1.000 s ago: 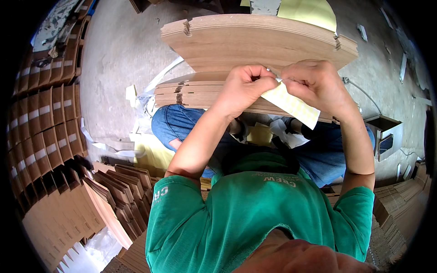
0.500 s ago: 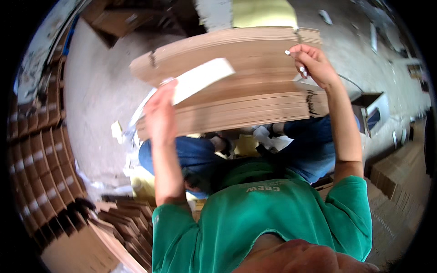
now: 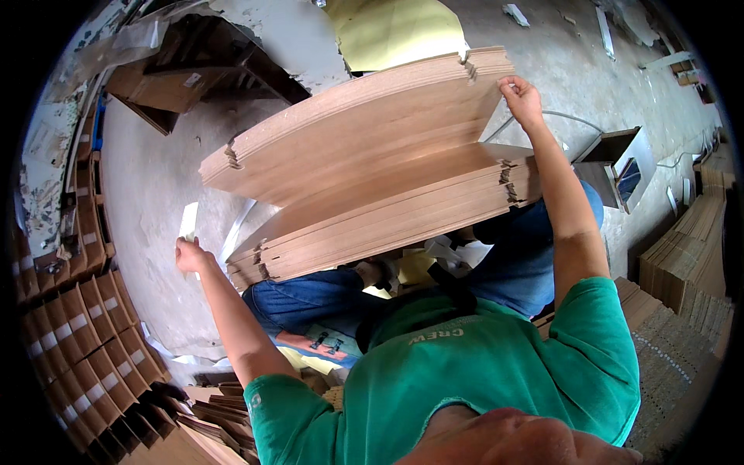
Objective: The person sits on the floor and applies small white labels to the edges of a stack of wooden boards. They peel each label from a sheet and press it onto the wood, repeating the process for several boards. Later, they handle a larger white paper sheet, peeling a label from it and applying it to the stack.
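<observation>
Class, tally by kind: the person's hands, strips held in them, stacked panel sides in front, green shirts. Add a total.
Hands: 2, left hand and right hand
Held pale strip: 1
Panel sides: 2, near side and far side
Green shirt: 1
Total: 6

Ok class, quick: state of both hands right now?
Left hand: closed, holding a pale strip.
Right hand: curled at the end of the far boards; grip cannot be told.

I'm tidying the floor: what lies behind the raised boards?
Beyond the raised boards: a yellow sheet, a flat whitish piece and grey floor. Whatever the boards cover is hidden.
</observation>
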Motion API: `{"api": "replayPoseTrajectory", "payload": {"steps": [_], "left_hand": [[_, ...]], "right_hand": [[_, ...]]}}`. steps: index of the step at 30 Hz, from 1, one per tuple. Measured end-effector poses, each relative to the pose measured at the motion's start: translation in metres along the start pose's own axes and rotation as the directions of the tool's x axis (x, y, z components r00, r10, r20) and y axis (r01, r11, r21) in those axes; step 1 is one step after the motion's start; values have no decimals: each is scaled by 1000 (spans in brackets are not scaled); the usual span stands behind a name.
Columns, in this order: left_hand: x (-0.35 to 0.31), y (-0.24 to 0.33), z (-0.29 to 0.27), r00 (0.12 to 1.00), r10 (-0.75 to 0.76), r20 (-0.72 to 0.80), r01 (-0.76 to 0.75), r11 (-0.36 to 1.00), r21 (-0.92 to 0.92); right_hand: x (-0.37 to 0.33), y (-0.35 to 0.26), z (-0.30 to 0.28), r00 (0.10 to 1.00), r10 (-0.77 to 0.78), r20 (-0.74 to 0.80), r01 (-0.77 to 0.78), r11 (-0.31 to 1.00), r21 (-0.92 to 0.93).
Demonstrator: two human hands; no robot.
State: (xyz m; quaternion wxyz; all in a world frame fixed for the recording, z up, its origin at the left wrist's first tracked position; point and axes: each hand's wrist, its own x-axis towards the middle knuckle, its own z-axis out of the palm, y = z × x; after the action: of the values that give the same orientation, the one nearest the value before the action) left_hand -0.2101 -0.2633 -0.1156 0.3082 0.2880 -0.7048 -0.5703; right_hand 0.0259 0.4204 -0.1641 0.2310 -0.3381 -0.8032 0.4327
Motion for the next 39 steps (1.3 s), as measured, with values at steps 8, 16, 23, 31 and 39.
{"api": "replayPoseTrajectory", "payload": {"steps": [8,16,23,31,39], "left_hand": [[-14,-2,50,968,-224,111,221,974,39],[-25,-3,78,969,-190,157,164,972,168],[-7,-10,86,895,-171,412,-75,853,517],[-43,-12,89,914,-146,379,166,986,-22],[-30,-37,71,918,-97,386,129,990,-58]], "right_hand": [[6,-5,-14,1000,12,8,-9,948,-317],[29,-16,-44,984,92,151,-19,905,-426],[40,-10,-42,975,-56,214,178,771,-612],[-14,-42,-52,900,236,366,-268,963,38],[-1,-18,-85,876,279,393,-434,813,388]]}}
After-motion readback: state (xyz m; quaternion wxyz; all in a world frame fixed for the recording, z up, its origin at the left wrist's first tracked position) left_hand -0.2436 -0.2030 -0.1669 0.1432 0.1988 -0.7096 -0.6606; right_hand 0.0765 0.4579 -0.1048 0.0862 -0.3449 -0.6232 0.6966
